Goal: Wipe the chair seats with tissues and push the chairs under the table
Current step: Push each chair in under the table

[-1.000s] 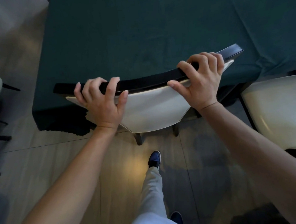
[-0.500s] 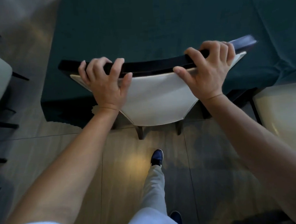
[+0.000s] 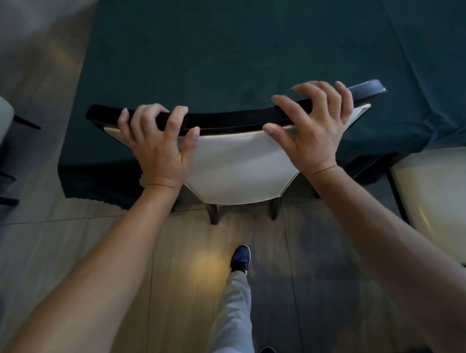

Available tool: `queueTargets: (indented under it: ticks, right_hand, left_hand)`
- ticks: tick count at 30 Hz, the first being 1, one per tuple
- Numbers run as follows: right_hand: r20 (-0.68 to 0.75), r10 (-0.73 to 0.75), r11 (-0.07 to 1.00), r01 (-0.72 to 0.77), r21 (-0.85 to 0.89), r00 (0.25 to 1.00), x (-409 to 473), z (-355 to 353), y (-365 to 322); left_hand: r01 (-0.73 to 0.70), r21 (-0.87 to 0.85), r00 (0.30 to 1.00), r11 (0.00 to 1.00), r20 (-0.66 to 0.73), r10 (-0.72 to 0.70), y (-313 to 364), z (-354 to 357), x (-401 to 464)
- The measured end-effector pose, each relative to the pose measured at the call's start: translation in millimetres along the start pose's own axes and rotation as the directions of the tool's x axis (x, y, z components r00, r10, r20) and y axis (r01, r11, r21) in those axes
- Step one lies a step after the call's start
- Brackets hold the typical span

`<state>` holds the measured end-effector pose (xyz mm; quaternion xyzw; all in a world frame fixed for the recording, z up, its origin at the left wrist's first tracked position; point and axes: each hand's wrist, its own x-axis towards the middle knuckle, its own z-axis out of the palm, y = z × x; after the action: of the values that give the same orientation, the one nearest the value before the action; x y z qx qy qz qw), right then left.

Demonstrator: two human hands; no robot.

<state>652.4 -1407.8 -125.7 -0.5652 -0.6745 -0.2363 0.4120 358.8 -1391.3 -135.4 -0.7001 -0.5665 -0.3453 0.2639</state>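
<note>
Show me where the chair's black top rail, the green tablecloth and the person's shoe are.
black top rail (image 3: 230,117), head view, middle of the rail between the hands.
green tablecloth (image 3: 244,37), head view, flat top.
shoe (image 3: 241,257), head view, toe.

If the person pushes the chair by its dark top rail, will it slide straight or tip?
The chair probably slides rather than tips: the floor looks smooth and hard. With the left hand and right hand spread apart on the top rail, it should go straight. The frame looks stiff, likely moderately heavy.

Pale wood-look tiled floor (image 3: 75,270), dark blue shoe (image 3: 241,258), light grey trouser leg (image 3: 233,319)
</note>
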Motion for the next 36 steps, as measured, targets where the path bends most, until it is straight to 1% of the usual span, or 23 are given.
queueTargets:
  ticks: [3, 6, 9, 11, 14, 18, 22, 24, 29, 32, 36]
  right_hand:
    - [0.023, 0.005, 1.000, -0.004, -0.018, 1.000, 1, -4, -7]
    - [0.026, 0.072, 0.996, -0.071, -0.046, 0.997, -5, -10, -20]
    - [0.028, 0.128, 0.990, -0.126, -0.055, 0.991, -11, -15, -33]
    - [0.046, 0.118, 0.992, -0.117, -0.037, 0.992, -17, -16, -32]
    - [0.030, 0.096, 0.995, -0.096, -0.015, 0.995, -15, -9, -19]
    - [0.049, 0.095, 0.995, -0.096, 0.011, 0.994, -13, -7, -1]
    - [0.054, 0.127, 0.991, -0.128, 0.025, 0.990, -12, -9, -9]
    - [0.063, 0.138, 0.990, -0.140, 0.026, 0.988, -10, -13, -13]
    - [0.122, 0.160, 0.986, -0.163, 0.018, 0.980, -5, -26, -17]
    - [0.175, 0.167, 0.985, -0.170, 0.005, 0.970, -4, -33, -21]
    - [0.266, 0.189, 0.980, -0.201, 0.017, 0.945, 2, -48, -24]
  left_hand:
    - [0.002, -0.009, 1.000, 1.000, 0.005, -0.002, -1, -1, 1]
    - [0.006, -0.014, 1.000, 1.000, 0.004, -0.006, -3, -4, 3]
    - [0.039, -0.034, 0.998, 0.999, 0.051, -0.037, 5, -16, 0]
    - [0.075, -0.031, 0.993, 0.997, 0.092, -0.072, 10, -19, -9]
    - [0.116, 0.002, 0.985, 0.993, 0.126, -0.115, 20, -16, -8]
    - [0.123, 0.004, 0.988, 0.992, 0.096, -0.122, 34, -6, -5]
    - [0.093, 0.004, 0.992, 0.996, 0.084, -0.093, 27, -6, -6]
    - [0.105, -0.007, 0.991, 0.994, 0.080, -0.104, 28, -8, -4]
    - [0.129, -0.024, 0.985, 0.991, 0.120, -0.125, 33, -18, -2]
    - [0.149, -0.063, 0.980, 0.987, 0.141, -0.139, 36, -27, 1]
    - [0.173, -0.131, 0.960, 0.976, 0.244, -0.137, 34, -42, 2]
